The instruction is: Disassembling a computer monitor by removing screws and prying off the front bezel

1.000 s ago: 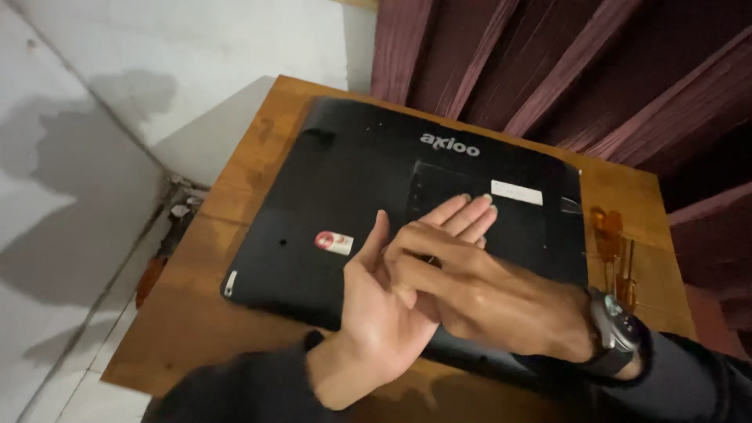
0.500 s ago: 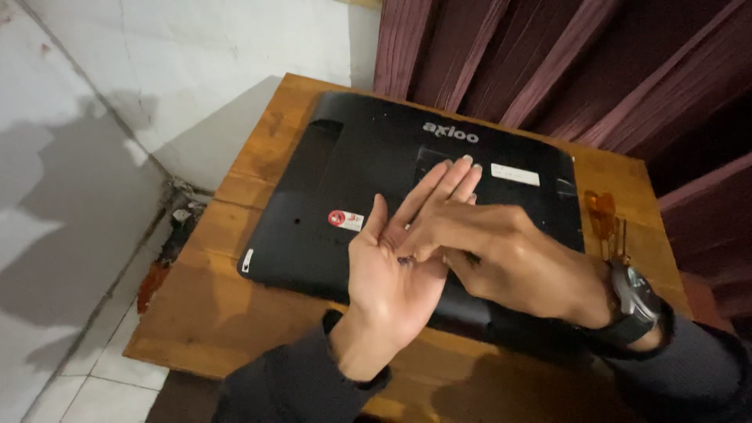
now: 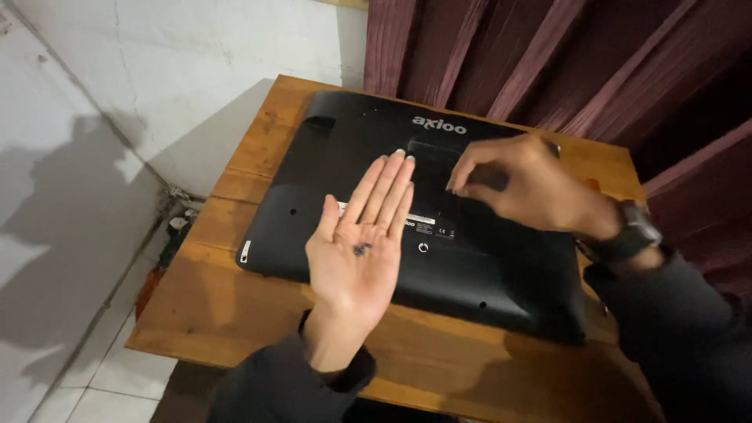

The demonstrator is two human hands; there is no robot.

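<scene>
The left hand (image 3: 359, 251) lies flat and palm-up, fingers together and stretched toward 12 o'clock, with a few small dark screws (image 3: 361, 249) resting loose in the middle of the palm. Nothing closes around them; only the shallow hollow of the palm keeps them in place. That is the main risk: a slight tilt of the wrist, or a bump from the other arm, would likely let the screws roll off toward the counter (image 3: 235, 305) edge at 7 o'clock and down to the tiled floor (image 3: 70, 384), where such tiny dark pieces would be hard to find.

At 2 o'clock from the palm, the right hand (image 3: 517, 184) hovers above the black back cover (image 3: 470, 258) of a flat device lying face down. Its fingers are curled and pinched together; whether they grip anything I cannot tell. If a screw sits between those fingertips, it could slip out during the short crossing to the palm and bounce off the hard plastic.

A wristwatch (image 3: 627, 235) sits on the right wrist. Dark red curtains (image 3: 564, 55) hang behind the counter.
</scene>
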